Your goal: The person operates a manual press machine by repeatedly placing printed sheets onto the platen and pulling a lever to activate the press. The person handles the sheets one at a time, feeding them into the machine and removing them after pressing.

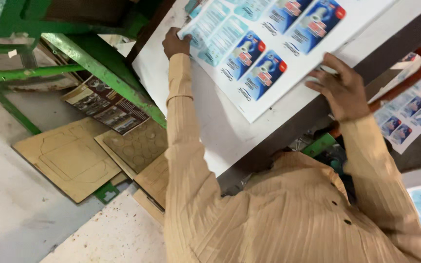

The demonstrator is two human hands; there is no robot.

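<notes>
Positioning a printed sheet on the white table seems to be the step: left hand pinches its far edge, grip partly hidden; right hand lies spread flat on its near corner. Squaring it calls for small, even pushes.

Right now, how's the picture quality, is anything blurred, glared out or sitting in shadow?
Head view: tilted frame, mildly soft overall; the right hand looks slightly smeared, the left hand sharper. The glossy white printed sheet with blue label panels is evenly lit with no strong glare, though its print is too soft to make out. The green painted metal frame and the space under the table edge lie in shadow.
</notes>
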